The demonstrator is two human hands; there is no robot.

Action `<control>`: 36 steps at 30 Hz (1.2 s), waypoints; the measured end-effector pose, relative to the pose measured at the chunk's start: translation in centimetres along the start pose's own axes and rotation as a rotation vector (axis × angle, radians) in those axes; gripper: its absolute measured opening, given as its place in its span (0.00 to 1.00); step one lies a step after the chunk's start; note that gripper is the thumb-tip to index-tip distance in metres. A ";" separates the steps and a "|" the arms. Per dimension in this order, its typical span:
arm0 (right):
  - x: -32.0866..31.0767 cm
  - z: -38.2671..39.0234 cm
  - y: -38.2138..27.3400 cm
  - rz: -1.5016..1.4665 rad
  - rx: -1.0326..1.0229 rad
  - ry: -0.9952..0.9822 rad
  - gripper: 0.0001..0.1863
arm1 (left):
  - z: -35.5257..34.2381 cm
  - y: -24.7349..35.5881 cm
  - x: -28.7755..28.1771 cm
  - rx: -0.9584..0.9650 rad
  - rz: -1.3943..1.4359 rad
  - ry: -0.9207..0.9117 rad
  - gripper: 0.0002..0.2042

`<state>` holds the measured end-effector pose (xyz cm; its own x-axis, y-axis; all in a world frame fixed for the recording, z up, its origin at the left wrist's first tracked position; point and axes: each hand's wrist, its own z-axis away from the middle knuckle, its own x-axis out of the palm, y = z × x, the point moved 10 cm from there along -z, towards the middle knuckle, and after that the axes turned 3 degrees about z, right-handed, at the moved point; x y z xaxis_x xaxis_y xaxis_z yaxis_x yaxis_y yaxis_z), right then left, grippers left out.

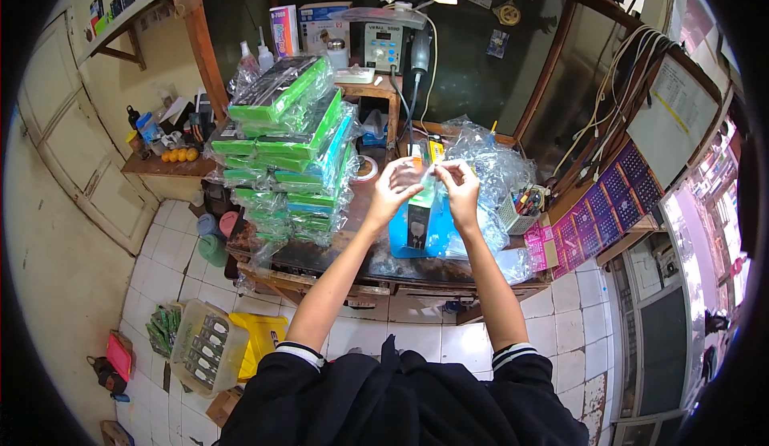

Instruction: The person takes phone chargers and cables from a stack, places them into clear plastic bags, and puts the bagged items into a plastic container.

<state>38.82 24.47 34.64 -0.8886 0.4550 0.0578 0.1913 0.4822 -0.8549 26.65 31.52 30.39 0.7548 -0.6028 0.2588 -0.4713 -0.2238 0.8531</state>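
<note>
On the blue mat [398,242] at the desk's front stands a small black and green box [417,226], upright, with a pale device pictured on its front. Clear plastic film [436,197] rises at the box's right side. My right hand [463,192] pinches that film between thumb and fingertips. My left hand [392,193] is curved at the upper left of the box, its thumb and fingers apart, with no grip on anything that I can see. The fingertips of both hands are close together above the box.
Left of my arms rises a tall stack of green and black boxes [288,153] in clear wrap. Crumpled plastic [485,161] lies behind my right hand, beside a white basket [510,215] of small tools. A soldering station [383,48] stands at the back.
</note>
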 end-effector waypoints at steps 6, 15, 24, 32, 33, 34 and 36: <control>-1.7 -0.5 -0.4 -0.011 0.022 0.029 0.10 | -0.9 -0.4 0.8 -0.014 -0.056 0.015 0.05; -0.7 2.3 6.3 0.086 0.219 -0.168 0.10 | -1.9 1.7 0.6 0.018 0.002 0.040 0.06; 0.9 1.5 5.4 0.112 0.047 -0.095 0.06 | 0.9 -3.5 -2.0 -0.113 -0.137 0.008 0.22; -1.7 1.6 4.9 0.241 0.043 0.088 0.08 | 0.5 -4.4 -1.6 -0.050 -0.329 0.165 0.09; -2.2 1.5 4.6 0.309 0.039 0.116 0.08 | 0.2 -4.1 -1.2 -0.051 -0.327 0.158 0.09; -2.7 1.4 4.3 0.378 0.036 0.143 0.08 | 0.0 -3.4 -0.8 -0.020 -0.344 0.165 0.10; -3.1 1.5 4.3 0.417 0.017 0.173 0.08 | 0.1 -2.6 -0.5 0.047 -0.374 0.198 0.10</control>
<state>41.80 23.99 29.97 -0.6539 0.7271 -0.2090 0.5096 0.2192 -0.8320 27.42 32.33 27.98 0.9486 -0.3159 0.0214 -0.1653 -0.4364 0.8844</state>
